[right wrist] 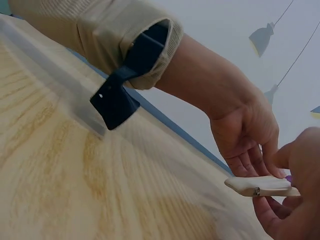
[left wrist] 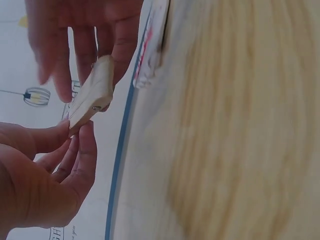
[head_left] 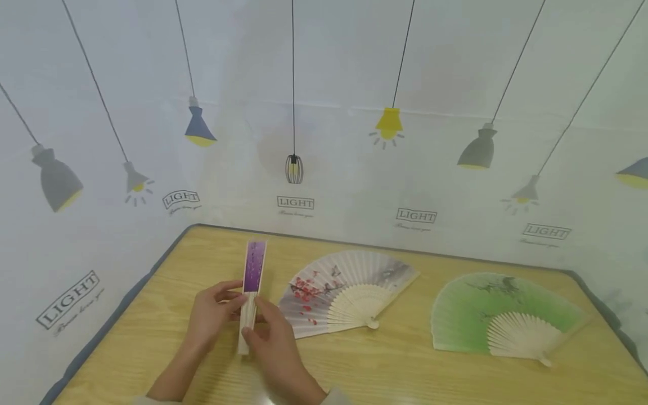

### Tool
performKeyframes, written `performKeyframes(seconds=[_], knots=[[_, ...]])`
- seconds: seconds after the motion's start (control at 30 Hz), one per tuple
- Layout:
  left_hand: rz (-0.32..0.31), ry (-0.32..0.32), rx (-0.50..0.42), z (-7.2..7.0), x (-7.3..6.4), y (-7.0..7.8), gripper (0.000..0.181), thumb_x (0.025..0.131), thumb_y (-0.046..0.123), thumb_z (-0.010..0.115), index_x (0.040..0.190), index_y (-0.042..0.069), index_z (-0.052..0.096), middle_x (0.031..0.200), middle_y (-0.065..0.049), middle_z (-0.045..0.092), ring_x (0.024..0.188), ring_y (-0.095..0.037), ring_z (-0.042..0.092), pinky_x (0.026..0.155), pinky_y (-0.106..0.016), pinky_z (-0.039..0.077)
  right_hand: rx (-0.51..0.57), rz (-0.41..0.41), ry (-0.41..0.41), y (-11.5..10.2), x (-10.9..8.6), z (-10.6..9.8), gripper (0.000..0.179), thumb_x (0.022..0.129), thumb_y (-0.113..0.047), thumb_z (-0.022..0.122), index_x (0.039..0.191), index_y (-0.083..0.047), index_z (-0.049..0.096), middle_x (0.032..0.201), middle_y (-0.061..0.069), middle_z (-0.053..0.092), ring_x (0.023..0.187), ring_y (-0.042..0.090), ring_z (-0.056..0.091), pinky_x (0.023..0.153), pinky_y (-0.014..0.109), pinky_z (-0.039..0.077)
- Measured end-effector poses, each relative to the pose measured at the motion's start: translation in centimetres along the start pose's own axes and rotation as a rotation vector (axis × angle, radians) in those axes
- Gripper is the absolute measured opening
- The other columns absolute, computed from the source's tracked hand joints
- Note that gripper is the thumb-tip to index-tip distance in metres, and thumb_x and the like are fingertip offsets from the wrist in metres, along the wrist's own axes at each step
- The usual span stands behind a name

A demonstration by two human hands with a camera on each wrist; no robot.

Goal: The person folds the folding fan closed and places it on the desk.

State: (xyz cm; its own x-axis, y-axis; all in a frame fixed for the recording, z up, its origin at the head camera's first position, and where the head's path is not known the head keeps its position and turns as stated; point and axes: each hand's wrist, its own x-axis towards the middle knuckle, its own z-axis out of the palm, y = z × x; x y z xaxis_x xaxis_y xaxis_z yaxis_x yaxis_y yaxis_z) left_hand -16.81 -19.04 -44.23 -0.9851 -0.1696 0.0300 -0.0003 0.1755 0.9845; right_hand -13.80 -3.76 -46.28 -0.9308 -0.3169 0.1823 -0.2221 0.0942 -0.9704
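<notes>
While we hold the purple fan (head_left: 253, 283) folded narrow above the tabletop (head_left: 152, 320), left of the floral fan (head_left: 349, 292), our left hand (head_left: 211, 314) pinches its left edge and our right hand (head_left: 274, 336) grips its lower part; should we tug unevenly from here, we could crease its purple leaf (head_left: 255, 261) or strain its pivot (left wrist: 97, 108); too slack a grip might let it slip onto the tabletop; a wide swing rightward could nudge the floral fan, though the green fan (head_left: 498, 315) lies farther right, well apart.
</notes>
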Motion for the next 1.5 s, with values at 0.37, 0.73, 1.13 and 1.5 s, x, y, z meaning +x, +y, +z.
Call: performKeyframes(seconds=[0.37,0.73,1.13,1.5], knots=[[-0.074,-0.025,0.054,-1.3,1.2,-1.4,0.036,0.089,-0.004,0.062,0.123,-0.011,0.055,0.097,-0.023,0.066,0.075,-0.023,0.067,0.064,-0.033,0.06,0.007,0.061,-0.045,1.3,0.2,1.8,0.058,0.091,-0.012,0.065,0.143,-0.005,0.041,0.148,0.014,0.035,0.108,0.017,0.056,0.086,0.017,0.05],[-0.053,0.003,0.145,-1.4,1.8,-2.2,0.031,0.087,-0.004,0.063,0.117,-0.012,0.059,0.094,-0.025,0.067,0.073,-0.024,0.068,0.061,-0.031,0.06,-0.026,0.076,-0.018,1.3,0.8,1.9,0.055,0.094,-0.019,0.062,0.144,-0.011,0.04,0.137,0.01,0.049,0.116,0.026,0.055,0.096,0.027,0.048],[0.093,0.12,0.494,-1.7,1.1,-1.5,0.028,0.086,0.001,0.066,0.111,-0.01,0.064,0.097,-0.024,0.068,0.089,-0.038,0.066,0.074,-0.047,0.056,0.063,0.128,0.046,1.5,3.4,2.6,0.045,0.094,-0.01,0.06,0.137,-0.002,0.048,0.13,0.014,0.056,0.114,0.023,0.057,0.094,0.029,0.05],[0.092,0.198,0.476,-1.5,0.6,-1.7,0.035,0.092,-0.005,0.043,0.125,-0.011,0.053,0.111,-0.026,0.064,0.105,-0.042,0.059,0.085,-0.05,0.051,0.225,0.123,0.074,1.3,4.3,3.4,0.045,0.097,-0.008,0.054,0.136,0.009,0.04,0.132,0.021,0.054,0.122,0.032,0.051,0.102,0.038,0.045]])
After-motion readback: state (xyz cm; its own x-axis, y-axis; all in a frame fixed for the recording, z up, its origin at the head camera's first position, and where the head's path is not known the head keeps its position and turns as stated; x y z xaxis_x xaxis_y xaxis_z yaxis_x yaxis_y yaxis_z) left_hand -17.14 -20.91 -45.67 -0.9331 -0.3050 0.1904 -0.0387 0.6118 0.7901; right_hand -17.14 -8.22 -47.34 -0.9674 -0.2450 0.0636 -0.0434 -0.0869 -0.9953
